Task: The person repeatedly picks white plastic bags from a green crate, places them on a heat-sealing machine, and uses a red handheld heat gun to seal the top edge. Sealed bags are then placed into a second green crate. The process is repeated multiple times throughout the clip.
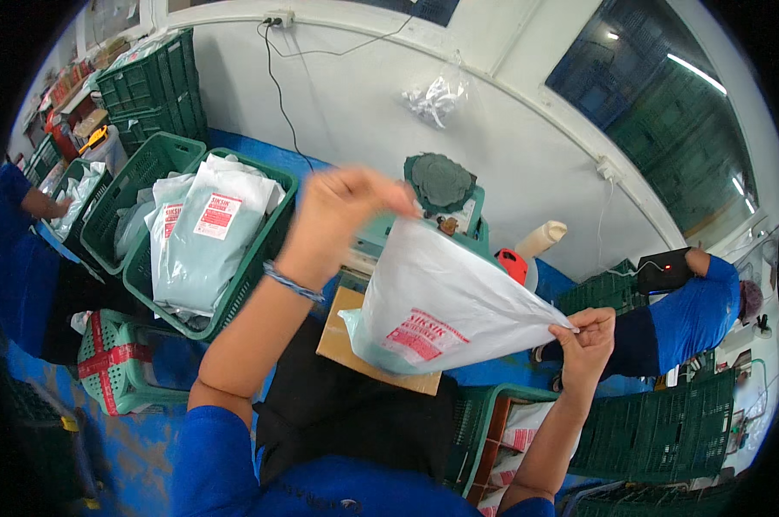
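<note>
Head view: left hand (342,202) and right hand (588,343), fingers pinching opposite corners, seemingly straighten the mouth of a white, red-printed plastic bag (458,297) over a tan flat panel (339,332); next likely needs even tension.

Bag (450,293): smooth plastic, slight sheen. Crate (267,244): matt plastic.

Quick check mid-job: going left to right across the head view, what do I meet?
Left-edge co-worker, green crate holding white packages, wearer's left hand, outstretched white bag, wearer's right hand, right-side co-worker.
</note>
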{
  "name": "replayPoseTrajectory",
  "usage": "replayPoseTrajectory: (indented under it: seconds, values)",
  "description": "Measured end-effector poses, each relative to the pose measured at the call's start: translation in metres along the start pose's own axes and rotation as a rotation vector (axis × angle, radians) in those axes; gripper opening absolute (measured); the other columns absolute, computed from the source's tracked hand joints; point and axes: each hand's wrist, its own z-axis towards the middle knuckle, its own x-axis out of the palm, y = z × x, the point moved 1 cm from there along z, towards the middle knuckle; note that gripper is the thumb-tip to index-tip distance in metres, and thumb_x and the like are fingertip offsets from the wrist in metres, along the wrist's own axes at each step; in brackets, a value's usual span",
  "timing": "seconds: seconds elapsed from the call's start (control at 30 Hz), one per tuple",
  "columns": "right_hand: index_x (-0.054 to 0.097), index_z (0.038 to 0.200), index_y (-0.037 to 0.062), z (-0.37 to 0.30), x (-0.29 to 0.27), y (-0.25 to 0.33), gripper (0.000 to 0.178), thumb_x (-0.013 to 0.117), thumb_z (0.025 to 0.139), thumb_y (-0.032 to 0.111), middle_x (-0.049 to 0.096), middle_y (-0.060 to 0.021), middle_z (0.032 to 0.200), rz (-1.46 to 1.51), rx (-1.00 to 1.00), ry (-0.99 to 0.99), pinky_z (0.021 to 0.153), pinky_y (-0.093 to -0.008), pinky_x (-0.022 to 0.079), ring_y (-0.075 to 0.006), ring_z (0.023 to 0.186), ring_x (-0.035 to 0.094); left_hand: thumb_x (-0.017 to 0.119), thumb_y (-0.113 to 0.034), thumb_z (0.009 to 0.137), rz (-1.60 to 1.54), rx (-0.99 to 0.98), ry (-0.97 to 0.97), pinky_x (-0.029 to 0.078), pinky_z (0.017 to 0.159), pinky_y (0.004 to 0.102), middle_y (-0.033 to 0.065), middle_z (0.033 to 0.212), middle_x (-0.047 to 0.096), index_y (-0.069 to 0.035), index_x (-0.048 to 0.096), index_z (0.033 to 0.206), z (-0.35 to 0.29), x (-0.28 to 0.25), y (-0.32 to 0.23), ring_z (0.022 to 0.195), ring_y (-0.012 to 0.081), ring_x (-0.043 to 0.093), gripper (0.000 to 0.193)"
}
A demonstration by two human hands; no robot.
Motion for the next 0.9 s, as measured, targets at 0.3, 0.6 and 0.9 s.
replayPoseTrajectory:
  seconds: [0.3, 0.6, 0.9]
  values:
    - [0.045, 0.101, 0.0029, -0.005, -0.006, -0.013, 0.04, 0.069, 0.075, -0.016, 0.056, -0.0059, 0.083, 0.095, 0.022, -0.003, 0.072, -0.0236, 0.048, -0.0096, 0.077, 0.055, 0.077, -0.011, 0.077, 0.261, -0.496, 0.536, 0.05, 0.084, 0.0309, 0.0049, 0.095, 0.069, 0.0, 0.068, 0.1, -0.013, 0.003, 0.068, 0.094, 0.0115, 0.061, 0.026]
    - [0.056, 0.119, -0.0051, -0.084, 0.065, -0.107, 0.036, 0.064, 0.092, 0.017, 0.061, -0.0095, 0.117, 0.393, 0.4, -0.136, 0.097, -0.0298, 0.041, -0.0161, 0.109, 0.055, 0.075, -0.015, 0.08, 0.03, -0.349, 0.253, 0.051, 0.074, 0.0262, 0.004, 0.088, 0.07, 0.001, 0.07, 0.097, -0.041, -0.014, 0.106, 0.078, 0.0102, 0.063, 0.024]
    - [0.059, 0.099, -0.0019, -0.112, 0.087, -0.107, 0.027, 0.048, 0.101, 0.022, 0.051, 0.0041, 0.077, 0.068, 0.345, -0.378, 0.06, -0.0226, 0.033, -0.0037, 0.068, 0.04, 0.065, -0.027, 0.091, 0.103, -0.274, -0.007, 0.046, 0.07, 0.0232, 0.0005, 0.083, 0.067, 0.001, 0.071, 0.094, -0.076, -0.021, 0.156, 0.074, 0.0071, 0.057, 0.029]
